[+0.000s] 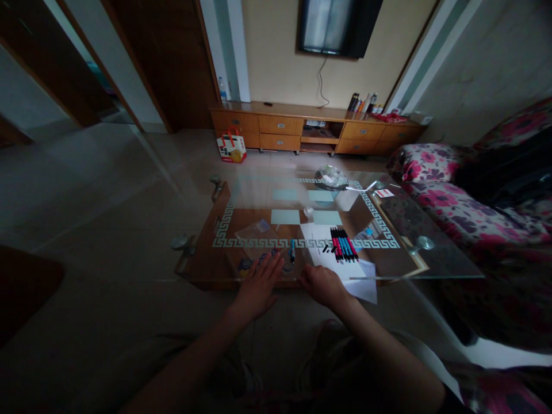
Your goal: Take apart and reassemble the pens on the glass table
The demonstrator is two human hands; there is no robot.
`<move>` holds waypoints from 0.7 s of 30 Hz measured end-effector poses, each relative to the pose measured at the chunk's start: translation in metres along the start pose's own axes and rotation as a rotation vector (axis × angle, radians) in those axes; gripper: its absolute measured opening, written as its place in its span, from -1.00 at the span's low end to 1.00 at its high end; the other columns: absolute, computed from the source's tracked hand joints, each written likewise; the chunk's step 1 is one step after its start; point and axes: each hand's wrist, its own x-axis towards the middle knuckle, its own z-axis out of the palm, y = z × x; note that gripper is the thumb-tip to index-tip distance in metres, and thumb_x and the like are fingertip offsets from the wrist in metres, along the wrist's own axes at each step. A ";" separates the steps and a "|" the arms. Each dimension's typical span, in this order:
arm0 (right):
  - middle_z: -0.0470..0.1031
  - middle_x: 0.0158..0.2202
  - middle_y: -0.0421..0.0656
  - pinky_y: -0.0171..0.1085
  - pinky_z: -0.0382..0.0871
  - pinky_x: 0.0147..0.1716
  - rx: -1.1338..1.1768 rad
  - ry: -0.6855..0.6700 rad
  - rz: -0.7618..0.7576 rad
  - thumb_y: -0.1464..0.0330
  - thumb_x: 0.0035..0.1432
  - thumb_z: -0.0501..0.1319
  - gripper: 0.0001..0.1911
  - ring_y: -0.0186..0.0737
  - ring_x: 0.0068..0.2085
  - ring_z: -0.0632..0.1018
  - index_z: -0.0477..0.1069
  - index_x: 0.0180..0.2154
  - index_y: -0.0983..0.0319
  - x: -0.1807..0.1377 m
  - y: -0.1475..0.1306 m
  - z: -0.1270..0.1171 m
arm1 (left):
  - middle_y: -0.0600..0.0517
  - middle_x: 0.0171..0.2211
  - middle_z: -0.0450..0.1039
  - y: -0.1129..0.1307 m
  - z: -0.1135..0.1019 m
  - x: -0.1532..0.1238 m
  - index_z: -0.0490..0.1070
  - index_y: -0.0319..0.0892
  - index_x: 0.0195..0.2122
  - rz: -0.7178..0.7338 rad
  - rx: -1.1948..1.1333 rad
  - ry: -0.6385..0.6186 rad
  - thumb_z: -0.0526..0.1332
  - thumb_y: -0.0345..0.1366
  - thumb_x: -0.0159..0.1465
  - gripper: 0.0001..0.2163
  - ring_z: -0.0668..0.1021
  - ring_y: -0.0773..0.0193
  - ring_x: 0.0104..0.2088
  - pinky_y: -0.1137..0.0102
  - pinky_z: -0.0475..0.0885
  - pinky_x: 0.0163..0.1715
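Note:
My left hand (259, 283) lies flat, fingers stretched out, over the near edge of the glass table (254, 198). My right hand (322, 283) is curled closed at the same edge, beside a white sheet of paper (311, 234); whatever its fingers hold, if anything, is hidden. Between the hands and a little farther off is a single blue-and-black pen (292, 253). On the paper, to the right, several black, red and blue pens (344, 244) are lined up side by side. Small black pieces (326, 249), perhaps pen caps, lie left of that row.
A crumpled clear plastic bag (331, 177) sits at the table's far side, near a red-and-white card (383, 193). A second sheet (364, 284) overhangs the near edge. At right stands a flowered sofa (448, 201); a low wooden cabinet (280, 125) lines the wall.

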 end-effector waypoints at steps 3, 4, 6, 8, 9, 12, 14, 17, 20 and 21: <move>0.56 -0.19 0.01 -0.19 0.38 -0.20 0.004 -0.008 0.010 0.14 0.31 0.07 -0.69 -0.01 -0.14 0.60 0.38 -0.10 0.21 0.000 0.000 -0.001 | -0.08 0.44 -0.31 0.000 0.000 0.000 -0.30 -0.07 0.43 0.001 -0.003 -0.009 0.33 -0.17 0.14 -0.04 -0.18 -0.02 0.41 0.02 -0.13 0.35; 0.56 -0.18 0.01 -0.20 0.38 -0.20 0.005 -0.011 0.013 0.14 0.31 0.07 -0.69 -0.02 -0.14 0.59 0.38 -0.10 0.22 0.000 0.000 -0.001 | -0.08 0.44 -0.31 0.000 0.000 0.000 -0.30 -0.07 0.43 0.000 -0.003 -0.008 0.33 -0.17 0.14 -0.04 -0.18 -0.02 0.41 0.01 -0.13 0.35; 0.56 -0.17 0.02 -0.19 0.37 -0.18 0.008 -0.009 0.016 0.14 0.32 0.06 -0.68 -0.03 -0.13 0.59 0.39 -0.10 0.22 -0.001 -0.001 0.000 | -0.08 0.44 -0.31 0.000 -0.001 0.000 -0.31 -0.06 0.43 -0.002 -0.002 -0.003 0.32 -0.16 0.15 -0.04 -0.17 -0.03 0.41 0.00 -0.14 0.34; 0.55 -0.18 0.02 -0.19 0.36 -0.18 0.018 0.001 0.028 0.11 0.31 0.06 -0.67 -0.03 -0.13 0.58 0.40 -0.12 0.22 -0.001 -0.001 0.001 | -0.08 0.44 -0.30 0.000 -0.001 0.000 -0.31 -0.06 0.43 -0.001 -0.005 0.003 0.32 -0.16 0.15 -0.05 -0.16 -0.03 0.41 0.00 -0.14 0.34; 0.55 -0.19 0.01 -0.19 0.36 -0.18 0.031 0.007 0.038 0.10 0.31 0.07 -0.66 -0.03 -0.14 0.58 0.40 -0.14 0.22 0.000 -0.001 0.001 | -0.08 0.44 -0.29 0.000 -0.001 0.000 -0.31 -0.07 0.43 0.001 -0.008 0.005 0.32 -0.16 0.15 -0.05 -0.16 -0.04 0.41 0.01 -0.13 0.35; 0.53 -0.20 -0.03 -0.23 0.36 -0.18 0.113 0.067 0.041 0.09 0.30 0.08 -0.66 -0.09 -0.16 0.55 0.40 -0.16 0.21 0.001 -0.003 0.000 | -0.09 0.44 -0.28 0.000 -0.002 0.000 -0.28 -0.09 0.43 0.002 -0.012 0.003 0.33 -0.16 0.14 -0.04 -0.15 -0.04 0.41 0.01 -0.13 0.35; 0.49 -0.13 -0.03 -0.25 0.35 -0.12 0.168 0.150 -0.019 0.16 0.31 0.09 -0.71 -0.13 -0.10 0.51 0.39 -0.11 0.22 0.003 -0.005 -0.002 | -0.09 0.44 -0.29 0.000 -0.002 0.001 -0.28 -0.10 0.43 0.002 -0.011 -0.001 0.33 -0.17 0.14 -0.04 -0.16 -0.05 0.41 0.01 -0.12 0.35; 0.38 0.03 0.00 -0.23 0.29 0.05 0.179 0.250 -0.142 0.27 0.30 0.12 -0.67 -0.12 0.06 0.41 0.32 0.06 0.22 0.004 -0.010 -0.002 | -0.08 0.44 -0.29 -0.001 -0.002 0.001 -0.27 -0.09 0.43 0.006 -0.012 -0.001 0.34 -0.18 0.13 -0.04 -0.14 -0.04 0.41 0.02 -0.10 0.35; 0.30 0.11 0.01 -0.16 0.25 0.12 0.138 0.270 -0.193 0.32 0.27 0.14 -0.49 -0.07 0.12 0.34 0.18 0.23 0.19 0.003 -0.014 0.001 | -0.07 0.44 -0.28 -0.002 -0.004 0.000 -0.26 -0.07 0.43 0.007 -0.016 -0.002 0.33 -0.19 0.13 -0.05 -0.12 -0.03 0.41 0.02 -0.08 0.34; 0.29 0.12 0.02 -0.14 0.25 0.12 0.125 0.270 -0.195 0.32 0.27 0.15 -0.46 -0.05 0.12 0.33 0.15 0.25 0.19 0.002 -0.014 0.002 | -0.08 0.44 -0.28 -0.002 -0.004 0.000 -0.26 -0.06 0.42 0.008 -0.018 -0.001 0.33 -0.19 0.14 -0.05 -0.12 -0.03 0.41 0.02 -0.08 0.34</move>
